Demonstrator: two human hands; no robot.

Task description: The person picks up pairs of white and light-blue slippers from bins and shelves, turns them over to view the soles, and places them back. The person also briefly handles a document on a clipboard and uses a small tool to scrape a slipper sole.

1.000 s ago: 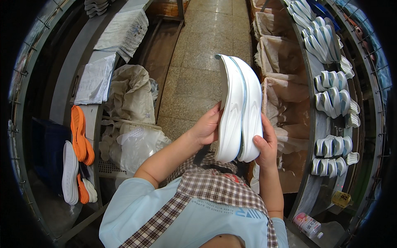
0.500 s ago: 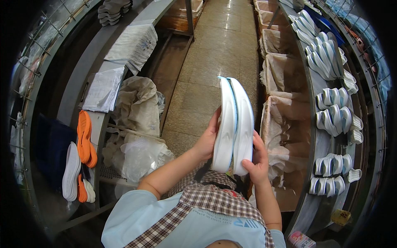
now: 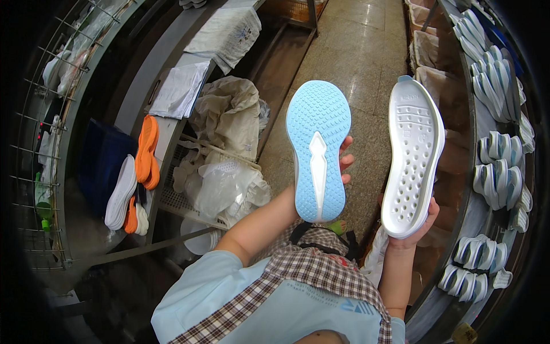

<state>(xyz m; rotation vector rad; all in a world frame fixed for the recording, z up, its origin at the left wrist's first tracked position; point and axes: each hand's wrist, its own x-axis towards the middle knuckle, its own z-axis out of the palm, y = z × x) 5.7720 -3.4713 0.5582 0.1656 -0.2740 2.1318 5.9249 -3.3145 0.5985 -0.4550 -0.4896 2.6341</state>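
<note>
My left hand (image 3: 344, 163) holds a shoe sole (image 3: 318, 150) upright from behind, its light blue tread with a white centre strip turned toward me. My right hand (image 3: 421, 226) cups the heel end of a second sole (image 3: 412, 157), whose white dimpled inner face shows. The two soles are apart, side by side, above a tiled aisle floor (image 3: 361, 51). Only fingertips of the left hand show past the blue sole.
Rows of white and blue soles (image 3: 498, 166) stand on the curved shelf at the right. On the left, orange soles (image 3: 147, 150) and white soles (image 3: 120, 192) lie on a bench, beside cloth and plastic bags (image 3: 223, 149). Open cartons (image 3: 429, 49) line the aisle.
The two soles were pressed together edge-on in both hands; now they are separated and turned flat toward me, one in each hand.
</note>
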